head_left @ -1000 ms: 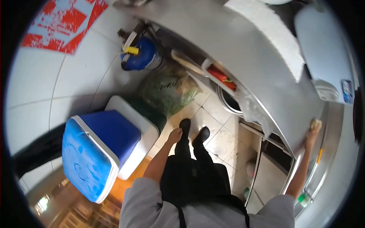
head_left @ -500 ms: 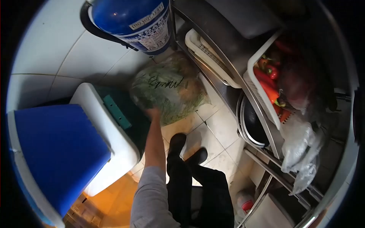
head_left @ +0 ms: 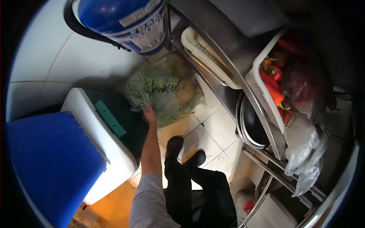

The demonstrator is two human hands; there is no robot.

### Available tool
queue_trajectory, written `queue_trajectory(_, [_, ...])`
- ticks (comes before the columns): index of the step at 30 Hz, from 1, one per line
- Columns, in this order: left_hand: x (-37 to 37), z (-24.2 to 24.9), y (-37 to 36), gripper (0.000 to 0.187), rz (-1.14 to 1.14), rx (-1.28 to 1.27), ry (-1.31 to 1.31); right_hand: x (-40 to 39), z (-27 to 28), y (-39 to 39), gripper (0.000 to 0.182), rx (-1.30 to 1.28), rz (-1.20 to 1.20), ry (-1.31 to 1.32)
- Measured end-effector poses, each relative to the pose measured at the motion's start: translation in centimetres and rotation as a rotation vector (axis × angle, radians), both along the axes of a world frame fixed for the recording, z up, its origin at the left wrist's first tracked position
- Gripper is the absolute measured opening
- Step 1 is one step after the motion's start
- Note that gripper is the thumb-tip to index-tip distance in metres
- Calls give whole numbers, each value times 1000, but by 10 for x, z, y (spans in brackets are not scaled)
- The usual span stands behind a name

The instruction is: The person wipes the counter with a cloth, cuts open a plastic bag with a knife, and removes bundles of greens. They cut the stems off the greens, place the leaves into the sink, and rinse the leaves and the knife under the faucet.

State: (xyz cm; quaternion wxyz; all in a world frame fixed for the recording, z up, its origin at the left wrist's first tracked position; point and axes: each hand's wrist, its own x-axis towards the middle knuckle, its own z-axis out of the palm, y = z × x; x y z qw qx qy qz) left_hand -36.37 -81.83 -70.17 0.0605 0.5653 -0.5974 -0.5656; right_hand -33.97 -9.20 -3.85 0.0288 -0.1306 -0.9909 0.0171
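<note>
left hand (head_left: 150,114) on bag of greens (head_left: 164,91), frame centre.
i cannot tell whether my fingers clamp it; right hand out of view.

Commercial kitchen, back-of-house. Stainless steel shelf rack (head_left: 243,95) on the right holds a white basket of red peppers (head_left: 272,89), stacked trays (head_left: 205,53) and pans (head_left: 251,121). Tiled floor (head_left: 213,129) and white tiled wall (head_left: 45,64), blue gas cylinder (head_left: 121,19) far left, bagged greens (head_left: 167,91) on the floor, coolers (head_left: 57,159) near left.
</note>
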Motion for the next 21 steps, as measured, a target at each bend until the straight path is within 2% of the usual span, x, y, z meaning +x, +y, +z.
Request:
queue_trajectory(1, [-4, 22, 9, 53, -98, -106, 33, 0, 1, 0, 52, -7, 3, 5])
queue_trajectory(5, [-24, 95, 47, 51, -270, -210, 130, -1, -2, -9, 52, -63, 27, 41])
queue_trajectory(7, [-28, 132, 70, 43, -502, -204, 209, -10, -10, -22, 52, -96, 41, 66])
queue_trajectory(9, [-32, 126, 83, 33, -574, -469, 205, -13, -12, -56, 52, -120, 3, 90])
queue_trajectory(10, [-31, 149, 90, 29, -693, -470, 214, -17, -13, -76, 52, -124, -35, 99])
queue_trajectory(11, [-31, 170, 96, 28, -563, -230, 336, -20, -7, -96, 52, -127, -77, 95])
queue_trajectory(12, [-31, 212, 109, 30, -549, -261, 207, -24, -6, -110, 52, -18, -84, 155])
queue_trajectory(13, [-25, 271, 118, 31, -546, -39, 184, -24, -31, -79, 50, 262, 139, 228])
queue_trajectory(14, [-11, 256, 117, 32, -565, -99, 127, -31, -27, -102, 48, 402, 139, 198])
queue_trajectory(15, [4, 282, 124, 31, -578, -36, 201, -48, -33, -112, 48, 512, 64, 132])
queue_trajectory(16, [23, 310, 134, 31, -594, 27, 268, -68, -32, -131, 51, 434, -90, 36])
queue_trajectory(17, [43, 324, 139, 30, -578, 47, 292, -88, -49, -133, 55, 374, -111, 186])
queue_trajectory(18, [56, 337, 146, 29, -558, 62, 317, -102, -25, -167, 58, 117, -285, 284])
queue_trajectory(19, [67, 368, 152, 24, -586, 162, 226, -113, -13, -180, 59, 64, -371, 184])
queue_trajectory(20, [79, 408, 159, 38, -604, 256, 127, -123, -10, -188, 60, 43, -390, 142])
queue_trajectory(21, [87, 426, 168, 36, -615, 225, 136, -117, -3, -192, 60, -105, -318, 293])
